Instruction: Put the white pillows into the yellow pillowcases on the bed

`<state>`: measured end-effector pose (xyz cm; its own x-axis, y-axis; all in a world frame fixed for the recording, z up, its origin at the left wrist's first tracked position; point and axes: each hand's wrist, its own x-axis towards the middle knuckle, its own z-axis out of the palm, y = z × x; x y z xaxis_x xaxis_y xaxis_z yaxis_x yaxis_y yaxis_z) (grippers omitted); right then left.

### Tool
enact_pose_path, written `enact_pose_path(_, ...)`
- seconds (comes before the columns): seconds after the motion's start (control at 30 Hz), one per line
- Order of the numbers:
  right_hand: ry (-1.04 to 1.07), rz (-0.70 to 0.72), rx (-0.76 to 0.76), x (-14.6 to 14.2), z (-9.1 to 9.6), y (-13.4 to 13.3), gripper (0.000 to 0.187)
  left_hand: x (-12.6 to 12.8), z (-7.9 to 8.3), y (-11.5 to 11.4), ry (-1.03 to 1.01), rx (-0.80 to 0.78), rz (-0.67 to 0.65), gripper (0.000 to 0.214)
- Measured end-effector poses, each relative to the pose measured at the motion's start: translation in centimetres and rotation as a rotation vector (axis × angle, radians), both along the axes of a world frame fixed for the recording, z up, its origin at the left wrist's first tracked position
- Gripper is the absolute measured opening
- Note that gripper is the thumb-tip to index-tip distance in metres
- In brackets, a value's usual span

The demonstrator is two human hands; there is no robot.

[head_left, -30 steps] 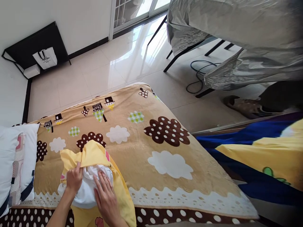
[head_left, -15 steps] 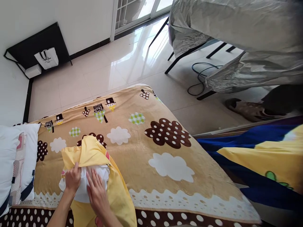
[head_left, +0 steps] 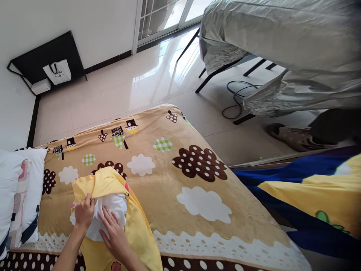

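Observation:
A yellow pillowcase (head_left: 141, 229) lies bunched on the bed, its mouth folded back around a white pillow (head_left: 120, 205). The pillow shows through the opening; the rest of it is covered by the yellow cloth. My left hand (head_left: 84, 212) pinches the edge of the pillowcase at the left of the opening. Flat on the white pillow rests my right hand (head_left: 113, 229), its fingers stretched out and slightly apart.
A tan blanket (head_left: 158, 195) with clouds and dots covers the bed. White pillows (head_left: 31, 195) are stacked at the left. Blue and yellow bedding (head_left: 304, 188) hangs at the right. Beyond stand a silver-covered piece of furniture (head_left: 267, 49), a cable (head_left: 232, 109) and a person's shoe (head_left: 293, 137).
My right hand has shifted slightly left on the white pillow. The left hand keeps its pinch on the pillowcase edge. The camera view has tilted a little.

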<state>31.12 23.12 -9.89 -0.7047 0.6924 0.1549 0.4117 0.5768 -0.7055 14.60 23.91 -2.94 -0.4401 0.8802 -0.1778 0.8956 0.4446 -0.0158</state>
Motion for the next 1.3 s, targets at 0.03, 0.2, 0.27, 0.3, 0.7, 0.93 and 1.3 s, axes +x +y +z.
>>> enact_pose_path(0.03,0.044,-0.074,0.033,1.0,-0.3,0.3,0.057,-0.2,0.0,-0.1,-0.018,0.023,-0.007,0.02)
enact_pose_path(0.2,-0.049,-0.484,-0.058,2.1,-2.5,8.0,0.05,0.1,0.5,-2.2,-0.266,0.187,-0.157,0.016)
enact_pose_path(0.27,-0.091,-0.37,-0.12,1.3,-3.0,10.9,0.04,-0.1,0.5,-3.5,-0.378,0.209,-0.214,0.017)
enact_pose_path(0.3,-0.1,-0.335,-0.132,1.0,-3.2,11.7,0.034,-0.5,0.4,-4.1,-0.417,0.212,-0.23,0.026)
enact_pose_path(0.7,-0.133,-0.288,0.167,0.7,-1.3,9.6,0.019,-6.0,-6.3,-2.4,-0.26,0.278,0.275,0.008)
enact_pose_path(0.93,-0.103,-0.611,0.222,0.3,0.3,8.6,0.023,-2.2,-4.8,1.0,-0.186,0.437,0.401,0.019)
enact_pose_path(1.3,-0.166,-0.506,0.136,3.9,-4.0,13.3,0.02,-5.6,-6.5,1.9,-0.565,0.318,0.316,0.004)
